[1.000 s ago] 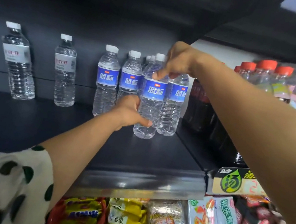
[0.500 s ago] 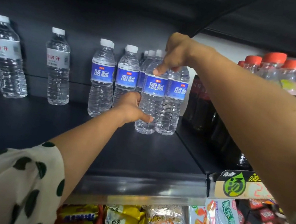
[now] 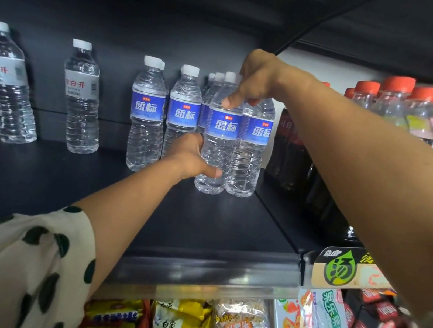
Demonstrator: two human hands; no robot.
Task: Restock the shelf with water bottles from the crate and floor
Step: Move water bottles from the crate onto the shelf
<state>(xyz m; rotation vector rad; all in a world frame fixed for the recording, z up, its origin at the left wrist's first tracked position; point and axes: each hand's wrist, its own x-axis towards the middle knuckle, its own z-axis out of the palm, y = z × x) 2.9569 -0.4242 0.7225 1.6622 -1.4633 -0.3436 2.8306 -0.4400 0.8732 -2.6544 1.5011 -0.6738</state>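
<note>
Several clear water bottles with blue labels stand in rows on the dark shelf [image 3: 199, 226]. My left hand [image 3: 191, 157] grips the lower body of the front blue-label bottle [image 3: 222, 128], thumb across its front. My right hand [image 3: 254, 79] curls over the necks of that bottle and the one to its right [image 3: 252, 146], thumb pressing the front bottle's shoulder. Both bottles stand upright on the shelf, side by side. Two white-label water bottles [image 3: 82, 97] stand apart at the left.
Dark cola bottles [image 3: 286, 146] and orange-capped drinks [image 3: 395, 98] fill the neighbouring bay on the right. Snack packets [image 3: 178, 325] lie on the shelf below. The shelf above hangs low overhead. A price rail [image 3: 207, 270] runs along the shelf's front edge.
Both hands have stayed on the front bottles, which were set a little further back on the shelf. The view has shifted slightly.
</note>
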